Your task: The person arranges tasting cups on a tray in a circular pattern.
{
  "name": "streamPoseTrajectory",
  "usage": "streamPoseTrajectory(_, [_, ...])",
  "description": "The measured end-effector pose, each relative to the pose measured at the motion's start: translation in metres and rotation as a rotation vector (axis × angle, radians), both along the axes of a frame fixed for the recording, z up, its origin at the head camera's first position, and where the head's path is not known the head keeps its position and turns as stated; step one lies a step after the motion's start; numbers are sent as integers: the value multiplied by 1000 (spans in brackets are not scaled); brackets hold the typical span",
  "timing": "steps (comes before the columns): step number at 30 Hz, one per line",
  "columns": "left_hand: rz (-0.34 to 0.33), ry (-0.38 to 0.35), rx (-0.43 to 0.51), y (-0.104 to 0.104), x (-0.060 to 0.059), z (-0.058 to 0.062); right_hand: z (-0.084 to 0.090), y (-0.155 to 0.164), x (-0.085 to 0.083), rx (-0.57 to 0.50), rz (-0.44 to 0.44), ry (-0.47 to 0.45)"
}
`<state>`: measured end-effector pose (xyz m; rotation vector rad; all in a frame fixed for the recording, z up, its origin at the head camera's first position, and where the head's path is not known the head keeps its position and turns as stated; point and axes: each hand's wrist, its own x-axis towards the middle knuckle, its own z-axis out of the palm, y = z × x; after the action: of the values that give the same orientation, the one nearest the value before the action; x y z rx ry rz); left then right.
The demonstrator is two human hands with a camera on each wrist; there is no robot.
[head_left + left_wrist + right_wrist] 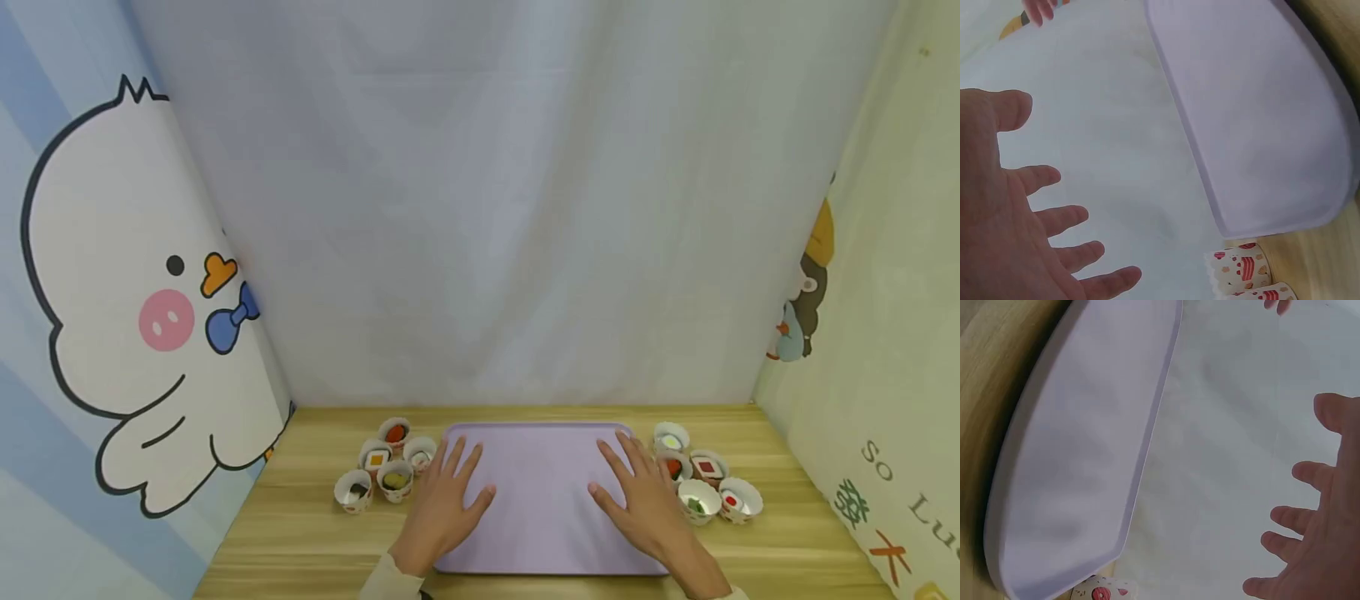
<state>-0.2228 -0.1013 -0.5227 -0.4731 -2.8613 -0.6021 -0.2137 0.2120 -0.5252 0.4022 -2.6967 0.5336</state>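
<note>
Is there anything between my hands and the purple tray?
Nothing visible. Both the left hand and the right hand are spread, fingers straight, directly over the purple tray. The paper cups sit off to either side of it, not between hands and tray.

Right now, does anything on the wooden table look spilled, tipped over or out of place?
Nothing stands out. The flat lilac tray lies square on the table, bare, with the left hand and the right hand spread over it. The small printed paper cups stand upright in two clusters, left and right, nothing spilled.
</note>
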Motion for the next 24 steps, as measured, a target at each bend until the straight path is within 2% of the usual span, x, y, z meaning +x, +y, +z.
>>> streamPoseTrajectory(6, [15, 31, 46, -8, 5, -6, -3, 15, 2, -61, 3, 65])
streamPoseTrajectory(14, [35, 51, 119, -19, 8, -16, -4, 32, 4, -86, -2, 175])
streamPoseTrajectory(21, [69, -25, 213, -28, 11, -23, -1, 46, 7, -104, -25, 185])
streamPoseTrajectory(24, [71, -27, 244, -32, 12, -27, -1, 51, 9, -119, -37, 184])
